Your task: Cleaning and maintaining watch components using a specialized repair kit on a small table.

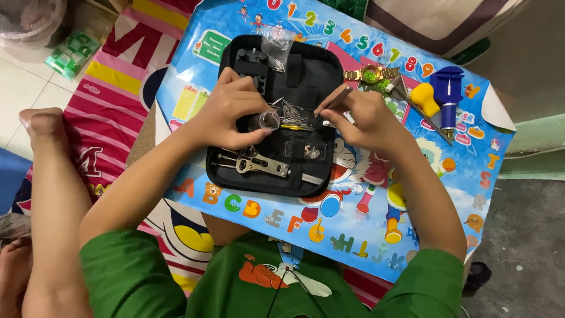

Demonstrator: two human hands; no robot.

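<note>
In the middle of the frame, the left hand point(232, 112) pinches a small clear plastic bag point(269, 120) over the open black tool case point(306, 76). The right hand point(359, 115) is closed around a thin dark tool point(336, 99). The bag looks very light, soft and slippery, so I would grip it at its edge.

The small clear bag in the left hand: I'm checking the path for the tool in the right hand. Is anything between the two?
Nothing visible blocks it. The left hand pinches the small clear bag over the black tool case. The right hand holds a thin tool just beside it; only loose pins lie below the gap, on the case.
</note>
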